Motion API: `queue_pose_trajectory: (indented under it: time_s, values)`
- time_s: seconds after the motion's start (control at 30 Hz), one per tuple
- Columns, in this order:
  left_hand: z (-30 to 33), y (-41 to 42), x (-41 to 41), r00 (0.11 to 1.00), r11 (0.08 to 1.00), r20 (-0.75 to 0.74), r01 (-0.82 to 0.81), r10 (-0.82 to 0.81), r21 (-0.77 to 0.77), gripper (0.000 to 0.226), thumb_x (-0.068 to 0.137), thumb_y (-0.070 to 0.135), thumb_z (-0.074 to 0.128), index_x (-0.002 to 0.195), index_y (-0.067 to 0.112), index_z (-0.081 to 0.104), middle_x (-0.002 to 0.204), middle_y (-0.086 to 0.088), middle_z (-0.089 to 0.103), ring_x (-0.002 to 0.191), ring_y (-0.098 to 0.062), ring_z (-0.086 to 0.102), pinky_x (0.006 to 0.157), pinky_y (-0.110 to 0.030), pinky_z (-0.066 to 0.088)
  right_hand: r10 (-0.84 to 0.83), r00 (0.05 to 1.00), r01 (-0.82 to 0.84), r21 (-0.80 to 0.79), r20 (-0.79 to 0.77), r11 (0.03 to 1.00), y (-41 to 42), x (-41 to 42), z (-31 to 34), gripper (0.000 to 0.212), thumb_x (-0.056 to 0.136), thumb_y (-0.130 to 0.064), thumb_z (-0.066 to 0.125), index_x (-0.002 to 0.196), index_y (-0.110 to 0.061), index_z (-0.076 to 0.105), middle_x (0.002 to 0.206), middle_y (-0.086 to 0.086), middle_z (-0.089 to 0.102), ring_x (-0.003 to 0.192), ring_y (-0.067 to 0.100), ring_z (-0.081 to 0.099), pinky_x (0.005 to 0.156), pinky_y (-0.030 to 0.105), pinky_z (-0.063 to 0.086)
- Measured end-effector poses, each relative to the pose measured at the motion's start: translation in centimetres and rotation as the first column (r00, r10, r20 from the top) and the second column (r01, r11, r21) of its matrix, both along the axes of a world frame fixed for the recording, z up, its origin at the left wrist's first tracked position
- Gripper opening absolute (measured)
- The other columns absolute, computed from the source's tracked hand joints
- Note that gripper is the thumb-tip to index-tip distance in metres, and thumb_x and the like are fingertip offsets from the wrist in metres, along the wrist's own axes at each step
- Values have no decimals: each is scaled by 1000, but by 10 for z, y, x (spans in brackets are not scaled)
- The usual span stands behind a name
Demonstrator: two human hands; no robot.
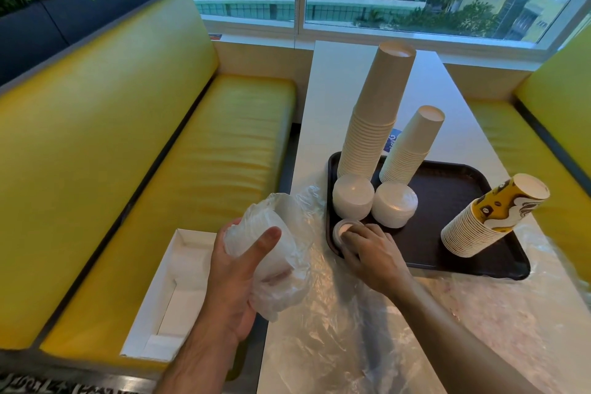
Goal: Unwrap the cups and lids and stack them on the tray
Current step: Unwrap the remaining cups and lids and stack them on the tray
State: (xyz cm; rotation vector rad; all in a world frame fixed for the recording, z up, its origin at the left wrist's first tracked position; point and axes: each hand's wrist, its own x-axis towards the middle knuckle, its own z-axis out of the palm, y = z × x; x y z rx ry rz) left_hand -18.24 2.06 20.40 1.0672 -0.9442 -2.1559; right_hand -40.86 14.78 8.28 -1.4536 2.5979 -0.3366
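Note:
A dark brown tray (447, 189) lies on the white table. On it stand a tall stack of white cups (374, 112), a shorter white stack (412, 144) and a yellow patterned cup stack (489, 217) at its right edge. Two piles of white lids (353, 197) (396, 204) sit in front of the tall stacks. My right hand (367, 249) rests on a small pile of lids (340, 230) at the tray's near left corner, fingers curled over it. My left hand (236, 269) grips a clear plastic sleeve of lids (275, 253) above the table's left edge.
Crumpled clear plastic wrap (345, 329) covers the near part of the table (339, 80). An open white cardboard box (172, 294) lies on the yellow bench (160, 169) to the left. Another yellow bench is on the right, a window behind.

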Motion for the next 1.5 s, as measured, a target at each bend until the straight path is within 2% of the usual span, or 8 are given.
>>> queue_pose_trajectory:
  time_s: [0.33,0.43,0.5,0.67,0.9,1.13,1.33,1.5]
  values:
    - [0,3,-3,1000,999,-11,25,-25,-26,60,64,17,81,118,31,58,118,-6,65,104,-33,68,63,-45,62,-58,994,74,-183,90,980,-1,3,18,29,101,-19,59,129,-18,67,136,0,60,126,21,47,105,28,37]
    - [-1,4,-6,999,998,11,34,-34,-50,65,61,19,84,120,31,57,118,-6,64,104,-33,68,69,-51,63,-83,951,218,-457,297,862,-6,26,62,20,98,-13,64,113,-22,73,113,-8,69,106,9,62,92,23,50]
    - [-2,6,-8,999,996,31,38,-36,-76,70,57,21,86,119,30,56,118,-6,64,104,-33,68,74,-57,62,52,874,232,-511,482,828,-10,46,102,18,98,-16,65,109,-28,73,105,-16,71,100,4,65,86,17,54]
    - [-4,9,-12,995,987,87,51,-38,-152,87,44,37,92,122,33,54,121,-10,64,105,-34,70,73,-52,63,285,776,-80,-361,562,929,-16,72,146,33,88,-36,76,120,-31,69,108,-18,69,104,4,66,91,26,57]
    - [-2,9,-9,988,978,38,154,-150,-141,81,53,33,100,120,37,56,119,-10,65,103,-34,72,78,-56,62,272,697,40,-415,664,909,-11,71,141,30,85,-28,80,113,-23,71,104,-10,74,98,10,73,89,33,61]
    - [-4,9,-6,986,973,14,169,-169,-155,80,47,36,94,119,40,58,121,-12,65,105,-36,71,77,-56,62,285,703,38,-435,652,900,-5,71,141,27,87,-27,77,113,-22,75,105,-11,76,99,12,73,88,34,61]
    - [-4,10,-5,984,977,-20,171,-175,-126,69,64,23,94,120,38,56,124,-13,62,108,-38,69,72,-52,62,270,707,65,-439,654,896,-3,71,138,28,87,-28,76,115,-22,75,105,-11,76,99,13,73,89,37,61]
    - [-5,10,-5,988,979,-12,149,-152,-143,78,48,35,93,118,37,59,122,-13,64,107,-38,69,72,-53,62,267,709,70,-442,652,894,-2,74,136,29,88,-30,75,116,-22,74,106,-11,76,100,14,73,89,39,61]
